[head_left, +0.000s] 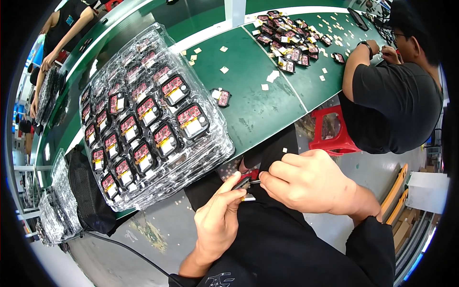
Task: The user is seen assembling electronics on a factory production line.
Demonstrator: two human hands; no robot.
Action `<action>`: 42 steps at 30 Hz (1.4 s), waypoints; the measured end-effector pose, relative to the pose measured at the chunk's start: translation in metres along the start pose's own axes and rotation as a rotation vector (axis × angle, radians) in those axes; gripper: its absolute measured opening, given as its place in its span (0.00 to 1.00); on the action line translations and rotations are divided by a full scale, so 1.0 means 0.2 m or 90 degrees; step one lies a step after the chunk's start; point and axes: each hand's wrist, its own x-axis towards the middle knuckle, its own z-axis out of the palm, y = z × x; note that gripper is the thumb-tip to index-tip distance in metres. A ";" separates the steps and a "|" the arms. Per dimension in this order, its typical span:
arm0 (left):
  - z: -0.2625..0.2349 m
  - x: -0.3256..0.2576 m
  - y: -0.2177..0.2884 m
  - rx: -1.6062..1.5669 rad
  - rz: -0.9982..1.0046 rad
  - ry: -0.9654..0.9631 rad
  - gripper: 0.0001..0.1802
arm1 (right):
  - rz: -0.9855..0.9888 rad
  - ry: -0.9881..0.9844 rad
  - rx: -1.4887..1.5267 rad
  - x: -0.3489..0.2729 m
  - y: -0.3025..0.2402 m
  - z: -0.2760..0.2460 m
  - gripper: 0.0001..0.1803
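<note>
My left hand (217, 222) pinches a small black device housing (244, 183) edge-on between thumb and fingers, above my lap. A silvery battery pouch (248, 197) hangs from its lower side. My right hand (308, 184) is closed around a thin metal tool, perhaps tweezers, whose tip (256, 182) meets the housing; most of it is hidden in my fingers. To the left, a stack of clear plastic trays (217, 143) holds several similar black housings (193, 120) with red circuit boards and batteries. One more housing (221, 97) lies on the green table beside the stack.
The green table (248, 119) carries a heap of housings (289, 40) and scattered pale square pieces (224, 70). A co-worker (397, 95) sits at the right, near a red stool (330, 129). Another person (67, 33) works at the far left. A black bag (88, 191) hangs beside the trays.
</note>
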 end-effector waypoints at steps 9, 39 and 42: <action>0.01 -0.01 -0.01 -0.001 0.001 0.005 0.09 | -0.005 0.002 -0.008 0.00 -0.01 0.01 0.06; 0.02 0.00 -0.05 -0.221 -0.193 0.041 0.07 | 0.079 0.011 0.163 -0.04 0.04 0.07 0.06; 0.02 0.00 -0.06 -0.209 -0.185 0.030 0.07 | 0.050 -0.016 0.153 -0.04 0.04 0.08 0.06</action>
